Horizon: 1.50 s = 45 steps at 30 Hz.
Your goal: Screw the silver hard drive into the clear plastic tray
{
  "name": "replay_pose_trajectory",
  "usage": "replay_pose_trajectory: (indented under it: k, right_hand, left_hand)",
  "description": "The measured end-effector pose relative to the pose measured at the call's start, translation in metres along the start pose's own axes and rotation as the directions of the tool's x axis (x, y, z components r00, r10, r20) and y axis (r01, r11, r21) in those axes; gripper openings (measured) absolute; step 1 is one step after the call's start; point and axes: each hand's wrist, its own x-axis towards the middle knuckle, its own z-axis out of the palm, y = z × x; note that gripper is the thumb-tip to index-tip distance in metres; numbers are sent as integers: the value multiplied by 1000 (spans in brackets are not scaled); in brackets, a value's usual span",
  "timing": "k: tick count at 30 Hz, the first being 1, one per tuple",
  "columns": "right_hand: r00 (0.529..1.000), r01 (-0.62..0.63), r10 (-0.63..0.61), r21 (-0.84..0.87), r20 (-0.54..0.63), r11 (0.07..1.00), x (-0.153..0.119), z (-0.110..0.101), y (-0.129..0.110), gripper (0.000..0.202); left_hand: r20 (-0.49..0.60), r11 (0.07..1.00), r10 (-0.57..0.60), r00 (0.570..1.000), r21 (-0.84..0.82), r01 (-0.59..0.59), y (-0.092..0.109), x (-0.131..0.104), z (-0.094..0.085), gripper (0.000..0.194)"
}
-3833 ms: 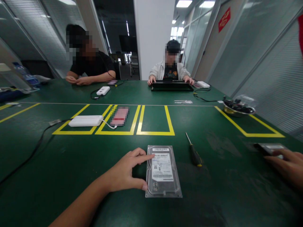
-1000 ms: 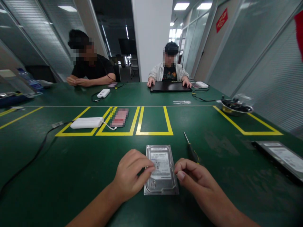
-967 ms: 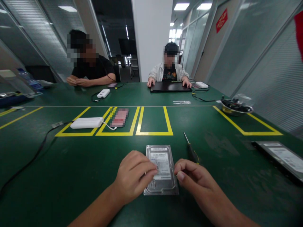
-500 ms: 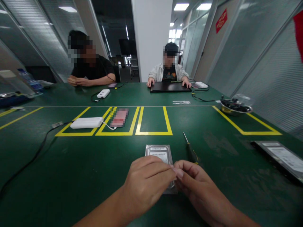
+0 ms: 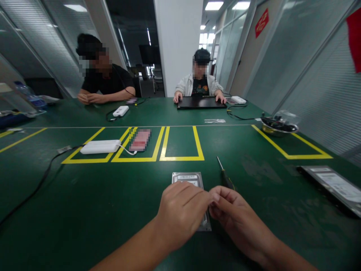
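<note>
Both hands meet fingertip to fingertip above a silver hard drive (image 5: 187,177) that lies on the green table. My left hand (image 5: 183,210) is closed, its fingers pressed together, and covers much of the drive. Pinched against it, the thumb and index finger of my right hand (image 5: 234,210) are closed too. Whatever is between the fingertips is too small or hidden to make out. Just beyond my right hand lies a screwdriver (image 5: 225,174) with a dark handle, its shaft pointing away from me.
A larger hard drive (image 5: 329,188) lies at the right. Yellow tape (image 5: 182,158) marks the table, with a white power bank (image 5: 100,146) and a phone (image 5: 140,140) at left. A metal bowl (image 5: 279,130) holds dark parts. Across the table, a person holds a black panel (image 5: 201,102).
My hands have shifted slightly right and up relative to the drive, still touching at the fingertips. The whole view has moved a little.
</note>
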Motion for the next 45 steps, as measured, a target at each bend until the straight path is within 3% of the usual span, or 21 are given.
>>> replay_pose_trajectory:
  k: [7, 21, 31, 37, 39, 41, 43, 45]
  right_hand:
    - [998, -24, 24, -8, 52, 1000, -2, 4, -1, 38]
    - [989, 57, -33, -160, 145, 986, -1, -5, 6, 31]
    - [990, 84, -60, -196, 125, 977, -1, -9, 9, 31]
    - [988, 139, -104, -375, 112, 917, -2, -5, 1, 35]
    - [979, 201, -158, -498, 126, 843, -3, -5, -5, 34]
    - [953, 286, -270, -693, 135, 661, -3, -9, -10, 30]
    - [898, 317, -407, -886, 166, 338, -1, -16, -15, 23]
    - [845, 223, -497, -975, 200, -13, 1, -25, -19, 17]
  left_hand:
    - [23, 989, -98, 995, -107, 100, 0, -1, 1, 9]
    - [59, 917, -280, 958, -277, 286, 4, -2, -1, 3]
    - [-5, 896, -292, 956, -350, 272, 6, 0, -1, 9]
    - [-10, 921, -262, 965, -302, 247, 5, -4, 0, 5]
    - [-4, 923, -260, 966, -296, 247, 3, -5, -2, 4]
    - [7, 919, -275, 962, -291, 265, -1, -5, -4, 4]
    - [16, 914, -303, 953, -279, 295, -6, -4, -6, 5]
    - [24, 904, -341, 940, -266, 335, -12, -5, -7, 6]
